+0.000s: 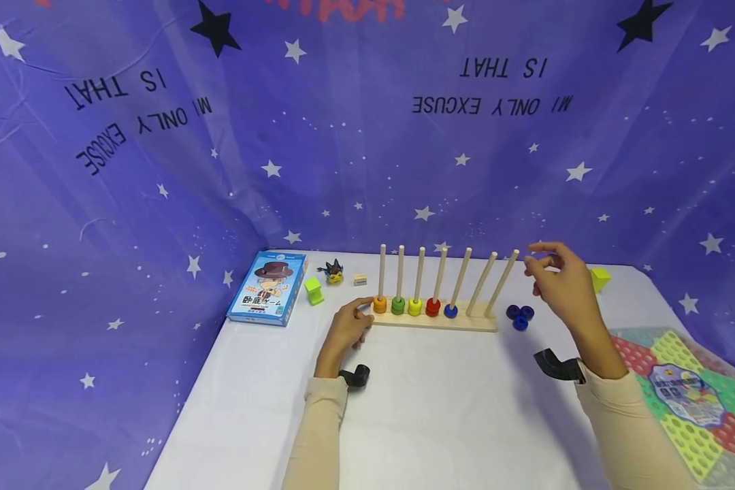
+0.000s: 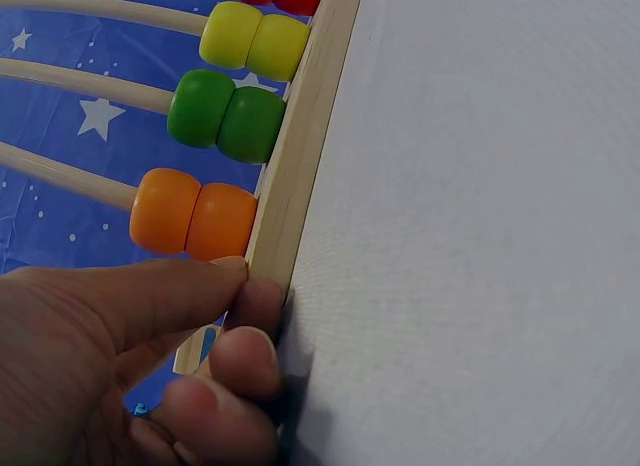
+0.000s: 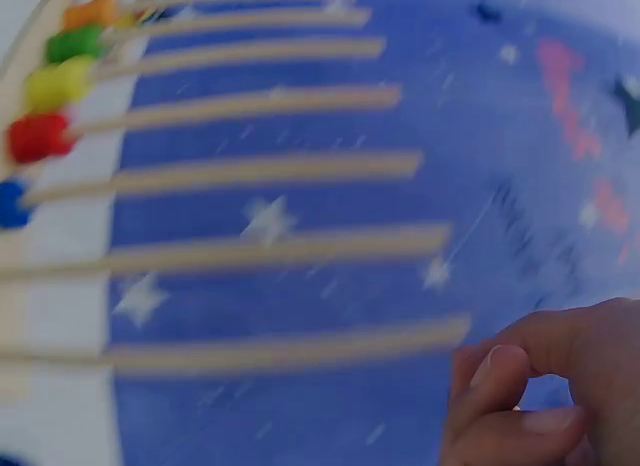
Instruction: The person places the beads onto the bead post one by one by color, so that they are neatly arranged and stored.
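A wooden peg rack (image 1: pixel 435 320) stands on the table, its upright pegs in a row. Orange beads (image 2: pixel 190 214), green beads (image 2: pixel 226 116), yellow beads (image 2: pixel 255 41) and red beads (image 1: pixel 433 307) sit in pairs low on their pegs. One blue bead (image 1: pixel 450 311) is on the fifth peg; the pegs right of it are bare. My left hand (image 1: pixel 347 327) pinches the rack's left end between thumb and fingers. Raised beside the top of the rightmost peg (image 1: pixel 503 282), my right hand (image 1: pixel 560 286) has loosely bent fingers and nothing visible in them.
Three loose blue beads (image 1: pixel 520 316) lie right of the rack. A blue card-game box (image 1: pixel 269 289), a yellow-green block (image 1: pixel 314 290), a small figurine (image 1: pixel 333 273) and a small tile (image 1: pixel 360 280) stand left. Another yellow-green block (image 1: pixel 599 279) and a packaged colourful board (image 1: pixel 689 395) are right.
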`<state>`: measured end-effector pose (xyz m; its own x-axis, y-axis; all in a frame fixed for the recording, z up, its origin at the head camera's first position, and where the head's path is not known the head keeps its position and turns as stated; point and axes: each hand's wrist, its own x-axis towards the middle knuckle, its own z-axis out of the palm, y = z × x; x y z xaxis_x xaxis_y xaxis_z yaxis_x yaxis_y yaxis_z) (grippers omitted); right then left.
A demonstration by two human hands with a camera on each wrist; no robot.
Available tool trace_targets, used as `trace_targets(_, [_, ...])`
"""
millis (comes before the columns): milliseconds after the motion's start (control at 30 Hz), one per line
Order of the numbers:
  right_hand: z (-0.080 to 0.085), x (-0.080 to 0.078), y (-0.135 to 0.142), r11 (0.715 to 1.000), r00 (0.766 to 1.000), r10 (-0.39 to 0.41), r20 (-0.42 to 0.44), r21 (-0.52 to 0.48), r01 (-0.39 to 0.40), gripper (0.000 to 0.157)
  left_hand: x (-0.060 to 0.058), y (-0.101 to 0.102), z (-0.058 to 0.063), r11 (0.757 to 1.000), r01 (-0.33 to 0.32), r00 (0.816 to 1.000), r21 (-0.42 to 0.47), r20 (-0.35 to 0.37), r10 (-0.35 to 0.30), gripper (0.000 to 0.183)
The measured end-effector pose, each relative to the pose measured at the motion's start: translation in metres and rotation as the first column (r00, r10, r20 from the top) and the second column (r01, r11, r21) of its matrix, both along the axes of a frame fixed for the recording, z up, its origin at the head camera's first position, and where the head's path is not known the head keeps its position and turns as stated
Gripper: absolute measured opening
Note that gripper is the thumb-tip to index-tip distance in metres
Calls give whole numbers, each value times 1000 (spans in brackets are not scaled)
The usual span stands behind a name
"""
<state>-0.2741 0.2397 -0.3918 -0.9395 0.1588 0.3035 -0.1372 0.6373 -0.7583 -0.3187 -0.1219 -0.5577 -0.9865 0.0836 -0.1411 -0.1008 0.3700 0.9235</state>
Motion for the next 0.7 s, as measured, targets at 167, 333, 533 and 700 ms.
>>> trace_targets(167, [-52,4,36,996,991,-70,118,-43,75,41,-1,-3,3,1000,2,1000,-5,6,-2,45])
trace_targets(333, [-111,6,54,996,966,-48,253,-66,67,42,1,-3,3,1000,-4,1000,8,18,4,45])
trace_targets(533, [-147,6,58,998,932,0,363,-65,26,47,5,0,1,1000,1,1000,13,19,-1,45])
trace_targets(700, [-154,2,55,999,915,-5,405,-34,20,50,4,1,2,1000,7,1000,8,-8,-7,45])
